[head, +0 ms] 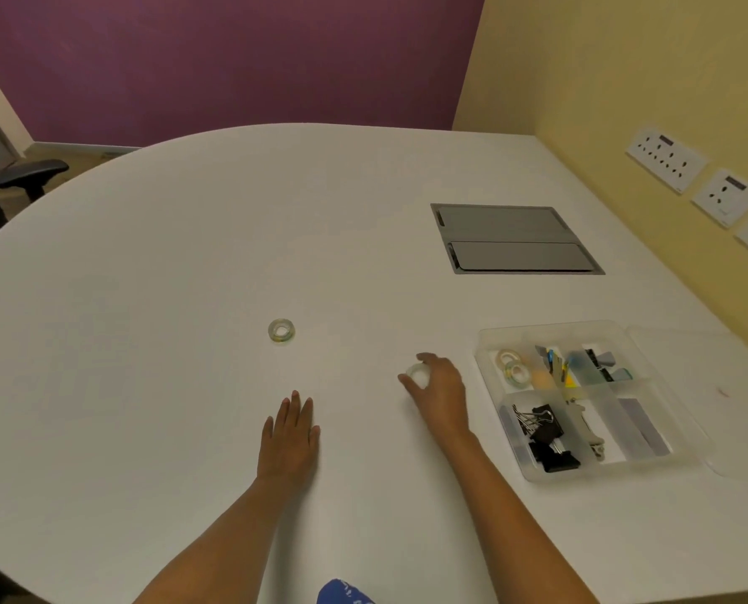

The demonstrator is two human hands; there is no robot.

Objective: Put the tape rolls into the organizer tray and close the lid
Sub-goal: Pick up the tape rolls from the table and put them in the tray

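- Right hand [439,385]: fingers [424,357] curled around a clear tape roll [418,373], apparently just above the counter [189,255].
- Left hand [291,433]: flat, fingers spread, holding nothing.
- Four rolls: one gripped, one loose [281,330], two in the tray [533,468], lid open.

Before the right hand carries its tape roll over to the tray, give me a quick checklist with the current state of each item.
1. Right hand closed on the tape roll: ok, fingers wrap it.
2. Roll lifted clear of the table: cannot tell.
3. Tray lid open: ok, it lies flat on the tray's right side.
4. Tape compartment has room: cannot tell; two rolls already sit in the far left section.
5. Path from hand to tray free: ok, bare table between them.
6. Left hand out of the way: ok, flat on the table.
7. Other roll waiting: not ok, on the table.
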